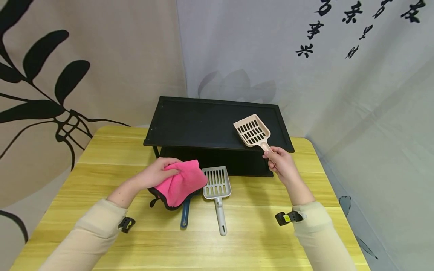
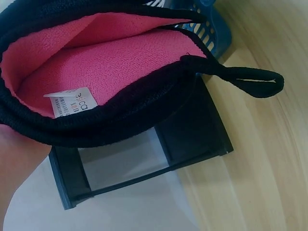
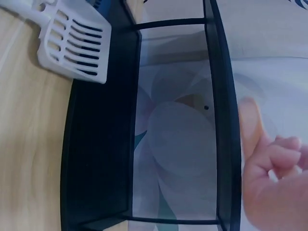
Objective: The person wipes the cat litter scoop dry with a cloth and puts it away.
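My left hand (image 1: pixel 162 174) grips a pink towel (image 1: pixel 184 182) with dark edging and a hanging loop (image 2: pixel 255 82). A white label (image 2: pixel 74 102) shows on the towel in the left wrist view. The towel overlaps a blue litter scoop (image 1: pixel 185 215), hiding much of its head in the head view. My right hand (image 1: pixel 280 162) holds a beige slotted litter scoop (image 1: pixel 259 140) by its handle, head up, in front of the black shelf's right side. Between the hands, a grey litter scoop (image 1: pixel 219 203) lies on the table, handle toward me.
A black two-tier shelf (image 1: pixel 210 122) stands at the back of the wooden table (image 1: pixel 257 241), its lower tier (image 3: pixel 98 144) set beneath the top. Behind it hang pale curtains (image 1: pixel 230 45) with dark leaf prints and characters. Both wrists wear small dark straps.
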`<state>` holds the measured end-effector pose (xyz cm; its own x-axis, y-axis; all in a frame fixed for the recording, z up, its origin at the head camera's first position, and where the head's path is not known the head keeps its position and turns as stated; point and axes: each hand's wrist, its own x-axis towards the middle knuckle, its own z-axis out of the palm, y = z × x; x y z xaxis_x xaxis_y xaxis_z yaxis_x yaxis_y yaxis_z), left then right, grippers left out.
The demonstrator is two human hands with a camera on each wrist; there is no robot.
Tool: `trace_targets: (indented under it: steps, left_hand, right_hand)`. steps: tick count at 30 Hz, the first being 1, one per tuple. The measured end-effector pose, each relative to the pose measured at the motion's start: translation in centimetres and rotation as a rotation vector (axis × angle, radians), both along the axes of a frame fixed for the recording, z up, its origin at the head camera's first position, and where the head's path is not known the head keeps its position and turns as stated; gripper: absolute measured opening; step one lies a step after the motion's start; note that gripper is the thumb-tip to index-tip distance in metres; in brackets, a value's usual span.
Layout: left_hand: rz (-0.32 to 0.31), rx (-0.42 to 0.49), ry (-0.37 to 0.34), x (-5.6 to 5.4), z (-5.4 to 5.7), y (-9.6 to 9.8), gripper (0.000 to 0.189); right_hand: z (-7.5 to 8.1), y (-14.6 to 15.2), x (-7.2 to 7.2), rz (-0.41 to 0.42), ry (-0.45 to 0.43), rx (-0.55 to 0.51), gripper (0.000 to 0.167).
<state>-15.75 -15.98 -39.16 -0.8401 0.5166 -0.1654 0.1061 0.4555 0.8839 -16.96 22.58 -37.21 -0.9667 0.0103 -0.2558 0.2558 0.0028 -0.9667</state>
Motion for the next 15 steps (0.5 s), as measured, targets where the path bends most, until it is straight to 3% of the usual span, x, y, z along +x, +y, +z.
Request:
trace_targets:
  steps: [6, 15]
  left_hand:
    - [0.004, 0.012, -0.002, -0.1, -0.3, 0.0, 0.028]
    - [0.035, 0.005, 0.029, -0.4, -0.3, -0.1, 0.028]
  right_hand:
    - [0.2, -0.3, -0.1, -0.032, -0.064, -0.032, 0.021]
    - [0.1, 1.2, 1.0, 0.082, -0.081, 0.016, 0.034]
